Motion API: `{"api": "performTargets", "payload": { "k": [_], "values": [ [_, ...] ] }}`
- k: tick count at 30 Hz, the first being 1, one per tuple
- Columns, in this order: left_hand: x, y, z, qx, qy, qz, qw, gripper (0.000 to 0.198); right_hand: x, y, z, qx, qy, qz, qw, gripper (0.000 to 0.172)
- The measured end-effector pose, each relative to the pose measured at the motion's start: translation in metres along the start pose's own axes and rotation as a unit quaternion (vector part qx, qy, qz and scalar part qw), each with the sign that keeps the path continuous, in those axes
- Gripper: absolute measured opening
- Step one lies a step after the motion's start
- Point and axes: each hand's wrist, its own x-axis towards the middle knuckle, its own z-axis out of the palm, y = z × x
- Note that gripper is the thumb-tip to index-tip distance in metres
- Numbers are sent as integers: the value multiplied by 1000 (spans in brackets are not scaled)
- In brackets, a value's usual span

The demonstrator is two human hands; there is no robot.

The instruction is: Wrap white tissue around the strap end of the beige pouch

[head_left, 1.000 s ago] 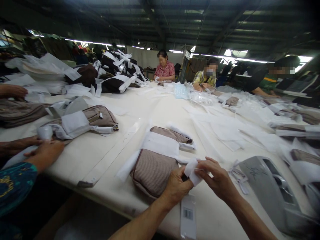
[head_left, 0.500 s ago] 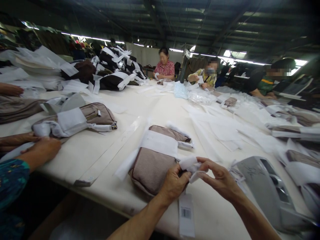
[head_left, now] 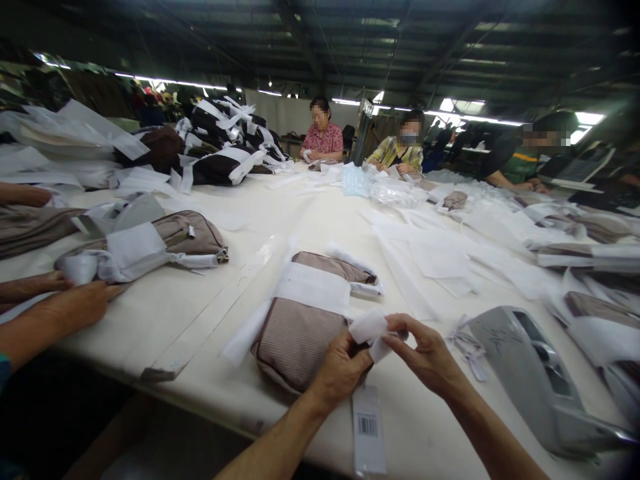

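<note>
A brown ribbed bag [head_left: 305, 340] lies in front of me on the table, with a wide white paper band [head_left: 315, 287] around its middle. At the bag's right side, my left hand [head_left: 340, 370] is closed on a small strip of white wrapping paper [head_left: 369, 327]; the part of the bag under the paper is hidden. My right hand [head_left: 423, 347] pinches the other end of this strip between thumb and fingers. Below my left hand hangs a white barcode tag [head_left: 369, 427]. Another paper-wrapped strap part [head_left: 367, 288] sticks out at the bag's upper right.
A grey tape dispenser [head_left: 525, 380] stands on the right. To the left, a co-worker's hands [head_left: 75, 310] hold another wrapped brown bag [head_left: 195, 233]. Loose white sheets [head_left: 440, 257] cover the table's right part. Dark wrapped bags [head_left: 220, 163] are piled at the back left; several people sit around the table.
My right hand has come slightly closer to my left, folding the paper strip's free end inward. Across the table, a co-worker's raised hand has gone down. The whole view has shifted a little.
</note>
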Motion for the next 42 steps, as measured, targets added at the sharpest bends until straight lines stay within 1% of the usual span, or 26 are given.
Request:
{"api": "performTargets", "payload": {
  "k": [2, 4, 6, 7, 8, 9, 10, 11, 13, 14, 15, 16, 19, 21, 23, 26, 30, 32, 35, 37, 38, 39, 40, 41, 42],
  "values": [
    [-2, 0, -2, -1, -14, -13, 1000, 44, -1, 1, 7, -2, 14, 3, 1000, 16],
    [-3, -4, -4, 6, -13, -12, 1000, 46, -2, 2, 11, 2, 24, 15, 1000, 15],
    [-2, -9, -6, 24, 11, -4, 1000, 43, -2, 3, 10, 6, 19, 36, 999, 16],
    [-1, -12, -6, 35, 26, -3, 999, 40, 0, 4, 7, 7, 9, 47, 999, 16],
    [-1, -15, -7, 42, 37, -4, 998, 37, 2, 5, 3, 9, -10, 55, 998, 20],
    [0, -17, -7, 45, 39, -7, 998, 36, 5, 5, -3, 14, -45, 59, 997, 26],
    [0, -19, -7, 48, 35, -9, 998, 36, 9, 6, -8, 24, -94, 59, 994, 31],
    [0, -20, -7, 49, 30, -10, 998, 37, 13, 7, -14, 40, -153, 56, 986, 31],
    [0, -21, -6, 42, 28, -14, 999, 38, 20, 9, -22, 75, -261, 57, 961, 26],
    [1, -21, -6, 33, 32, -19, 999, 38, 23, 9, -24, 94, -291, 61, 950, 26],
    [1, -20, -5, 18, 38, -24, 999, 37, 25, 9, -24, 110, -299, 69, 945, 26],
    [2, -19, -5, -1, 42, -29, 999, 37, 26, 9, -24, 122, -291, 77, 946, 26],
    [3, -12, -3, -41, 42, -54, 997, 41, 24, 7, -18, 133, -236, 85, 959, 24],
    [3, -7, -2, -34, 31, -85, 995, 42, 22, 6, -14, 130, -206, 82, 966, 24],
    [2, -3, -1, -15, 30, -104, 994, 38, 20, 6, -11, 134, -188, 90, 969, 25],
    [1, -1, 0, -7, 50, -98, 994, 35, 19, 7, -11, 158, -181, 118, 963, 26],
    [1, -3, 2, -5, 71, -89, 993, 36, 21, 9, -14, 240, -223, 138, 935, 28],
    [2, -5, 3, 3, 80, -89, 993, 36, 24, 9, -12, 262, -230, 160, 924, 24],
    [4, -10, 3, -2, 104, -85, 991, 36, 30, 8, -5, 241, -206, 176, 932, 14],
    [6, -13, 4, -7, 131, -70, 989, 37, 32, 3, -2, 205, -194, 157, 946, 11],
    [7, -14, 4, -8, 146, -59, 987, 36, 30, 0, -1, 177, -172, 133, 960, 11],
    [8, -15, 4, -8, 160, -47, 986, 36, 27, -4, -1, 140, -127, 108, 976, 11],
    [9, -16, 4, -9, 172, -35, 985, 35, 22, -8, -2, 98, -57, 90, 989, 13],
    [10, -16, 4, -10, 182, -24, 983, 34, 15, -12, -2, 56, 27, 89, 994, 16],
    [11, -16, 3, -8, 188, -18, 982, 34, 7, -15, -2, 27, 98, 109, 989, 18]
  ]
}}
